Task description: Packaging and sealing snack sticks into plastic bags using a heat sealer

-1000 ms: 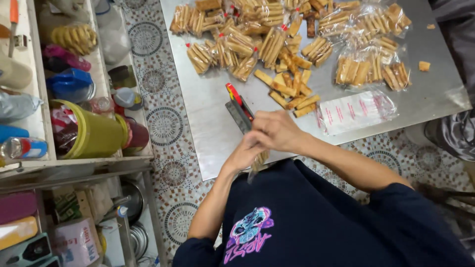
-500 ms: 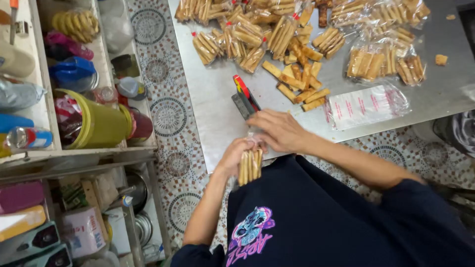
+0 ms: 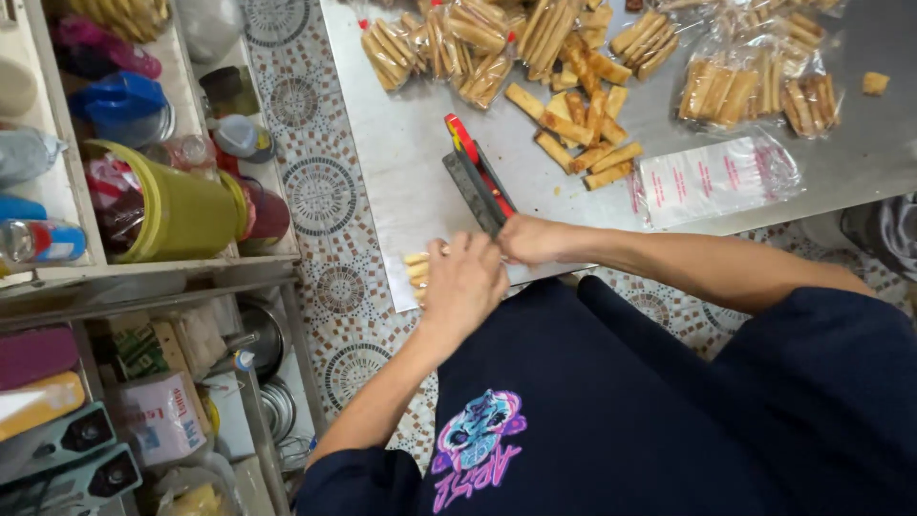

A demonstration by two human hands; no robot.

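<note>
My left hand (image 3: 465, 283) is closed over a bundle of golden rolled snacks (image 3: 416, 268) lying sideways at the near edge of the steel table (image 3: 401, 182); only the bundle's left ends show. My right hand (image 3: 531, 239) is curled at the near end of a dark bar sealer with a red handle (image 3: 475, 172), touching it. Whether the bundle is in a bag is hidden by my left hand.
Loose rolls (image 3: 583, 134) and filled clear bags (image 3: 755, 91) lie further back on the table, next to a stack of empty printed bags (image 3: 712, 177). A shelf on the left holds a green tub (image 3: 181, 215) and bottles. Patterned floor tiles (image 3: 320, 196) show between the shelf and the table.
The bundle was held upright in both hands below the table edge. It now lies sideways on the table edge under my left hand, and my right hand has moved to the sealer's near end.
</note>
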